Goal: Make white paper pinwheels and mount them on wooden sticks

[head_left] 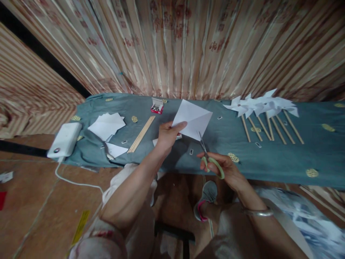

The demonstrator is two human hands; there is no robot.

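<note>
My left hand [167,135] pinches a white square of paper [193,119] by its left corner and holds it tilted above the teal cloth. My right hand [222,168] grips a pair of scissors [208,158] with pale green handles. The blades point up and touch the lower edge of the paper. Creases cross the sheet.
The teal cloth [283,158] covers a low table. On it lie a stack of white paper squares [107,125], several wooden sticks [141,134], a small red box of pins [157,106], finished paper pinwheels on sticks [265,111] at right, and a white device with a cord [64,139] at left.
</note>
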